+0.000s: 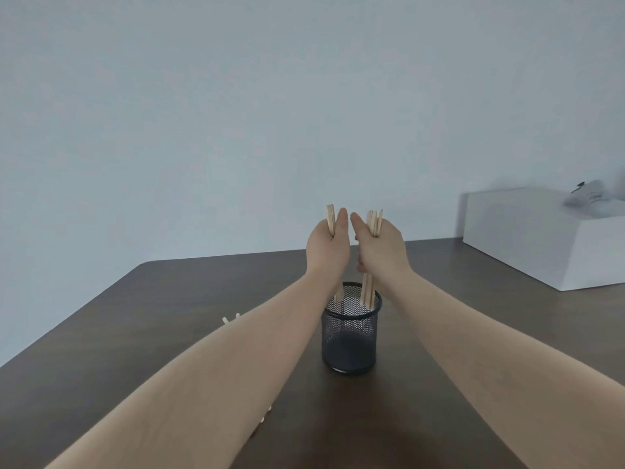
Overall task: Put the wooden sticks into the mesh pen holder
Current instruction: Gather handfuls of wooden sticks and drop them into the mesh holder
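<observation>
Gripping a bundle of wooden sticks in each fist, a person holds both bare arms out over a dark brown desk (142, 319), seen from the head camera. The left hand (327, 244) is closed around a few flat sticks (330, 219), whose tops rise above the knuckles beside the raised thumb. The right hand (378, 247), just beside the left and nearly touching it at the thumbs, is clenched on a thicker bundle of sticks (374, 222), which fans out slightly at the top.

Directly below both hands stands a black mesh pen holder (350, 336), upright on the desk between the two forearms. The lower ends of the right hand's sticks reach down inside its rim, on the right side of the opening. A stick end from the left hand's bundle shows at the left of the rim, partly hidden by the wrist.

Left of the left forearm, two pale stick ends (230, 318) peek out on the desk surface. Far to the right of the right hand, a white box (527, 242) sits at the back of the desk with a blurred white object (590, 197) on top. A plain pale wall (236, 113) fills the background.
</observation>
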Available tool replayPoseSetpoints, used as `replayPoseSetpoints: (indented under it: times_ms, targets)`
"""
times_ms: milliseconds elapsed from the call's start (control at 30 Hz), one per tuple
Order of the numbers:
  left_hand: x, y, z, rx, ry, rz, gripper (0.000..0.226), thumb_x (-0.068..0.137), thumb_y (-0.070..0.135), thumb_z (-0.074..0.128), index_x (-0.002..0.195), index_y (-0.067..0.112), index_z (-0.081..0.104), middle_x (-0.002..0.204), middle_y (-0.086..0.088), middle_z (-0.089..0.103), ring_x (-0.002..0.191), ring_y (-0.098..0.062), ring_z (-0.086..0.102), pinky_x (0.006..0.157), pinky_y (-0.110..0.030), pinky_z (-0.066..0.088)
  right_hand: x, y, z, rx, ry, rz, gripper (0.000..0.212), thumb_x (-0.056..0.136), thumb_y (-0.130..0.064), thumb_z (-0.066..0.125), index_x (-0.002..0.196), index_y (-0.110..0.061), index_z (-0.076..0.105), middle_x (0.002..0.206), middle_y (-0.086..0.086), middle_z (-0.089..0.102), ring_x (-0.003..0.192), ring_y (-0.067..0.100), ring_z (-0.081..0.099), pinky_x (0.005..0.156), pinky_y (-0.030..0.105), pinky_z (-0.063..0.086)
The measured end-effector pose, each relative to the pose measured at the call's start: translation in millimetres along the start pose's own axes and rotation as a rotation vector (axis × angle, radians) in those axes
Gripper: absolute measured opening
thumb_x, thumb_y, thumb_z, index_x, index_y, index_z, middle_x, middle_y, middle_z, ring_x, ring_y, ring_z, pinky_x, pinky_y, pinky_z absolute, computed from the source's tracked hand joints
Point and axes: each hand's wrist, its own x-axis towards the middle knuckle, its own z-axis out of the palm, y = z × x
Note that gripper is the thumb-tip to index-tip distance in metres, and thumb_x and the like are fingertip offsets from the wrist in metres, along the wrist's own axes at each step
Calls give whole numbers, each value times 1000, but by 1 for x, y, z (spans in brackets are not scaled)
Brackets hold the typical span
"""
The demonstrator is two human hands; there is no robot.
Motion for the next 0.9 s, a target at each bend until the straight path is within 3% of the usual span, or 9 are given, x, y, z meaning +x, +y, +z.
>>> replayPoseSetpoints:
  times_ms: [133, 233, 333, 533, 600, 667, 767, 833, 900]
  targets:
    - [2, -8, -7, 73, 39, 33, 43, 94, 46, 43, 63, 18, 31, 67, -8, 44, 64, -22, 47, 64, -35, 41, -1, 3, 3, -28, -20, -4, 36, 93, -34, 54, 69, -15, 37, 57, 4, 39, 44, 17, 39, 44, 29, 45]
    - [0, -9, -12, 82, 70, 57, 31, 94, 41, 49, 71, 21, 41, 73, 0, 52, 77, -29, 64, 72, -36, 49, -4, 4, 6, -28, 1, -5, 26, 93, -31, 56, 78, -12, 45, 71, 13, 58, 56, 18, 59, 68, 37, 58]
    - [-2, -4, -19, 50, 100, 61, 19, 93, 37, 52, 92, 18, 50, 81, 9, 55, 91, -20, 64, 79, -31, 48, -5, 1, 6, -69, 43, -32, 17, 92, -33, 57, 94, -16, 54, 91, 2, 67, 86, 16, 64, 75, 25, 48]
    - [7, 8, -61, 135, 254, 28, 39, 93, 40, 49, 121, 13, 53, 119, 3, 58, 110, -17, 56, 97, -37, 47, -5, -20, 6, -199, 103, -190, 20, 94, -32, 55, 104, -15, 57, 103, -7, 59, 103, 10, 55, 85, 24, 39]
    - [13, 6, -89, 292, 274, -41, 27, 92, 33, 50, 106, 11, 57, 102, 2, 58, 90, -20, 57, 82, -31, 48, -12, -33, 9, -280, 168, -299, 21, 93, -32, 55, 104, -14, 56, 104, -4, 58, 101, 13, 54, 77, 22, 38]
    - [13, 0, -119, 514, 214, -149, 18, 85, 16, 50, 68, 13, 46, 68, -2, 44, 57, -20, 41, 56, -23, 35, -30, -49, 16, -320, 187, -406, 21, 93, -32, 54, 103, -13, 55, 98, -2, 55, 89, 13, 51, 66, 20, 37]
    - [-4, -9, -159, 798, -8, -368, 29, 83, 9, 48, 57, 10, 38, 56, -4, 38, 50, -20, 34, 47, -22, 26, -68, -68, 34, -353, 13, -396, 21, 94, -32, 52, 84, -13, 52, 73, -1, 53, 66, 14, 48, 59, 25, 38]
    - [-19, -19, -176, 901, -143, -481, 26, 85, 13, 50, 60, 7, 44, 55, -6, 44, 51, -21, 40, 47, -22, 29, -90, -70, 49, -620, -275, -218, 33, 93, -31, 50, 65, -15, 44, 57, -2, 46, 53, 14, 45, 53, 25, 36]
    - [-32, -30, -189, 936, -240, -561, 24, 85, 15, 52, 64, 8, 44, 52, -6, 39, 44, -19, 35, 46, -22, 27, -107, -64, 62, -830, -647, 69, 30, 94, -28, 49, 69, -10, 53, 57, 3, 55, 45, 15, 48, 53, 23, 45]
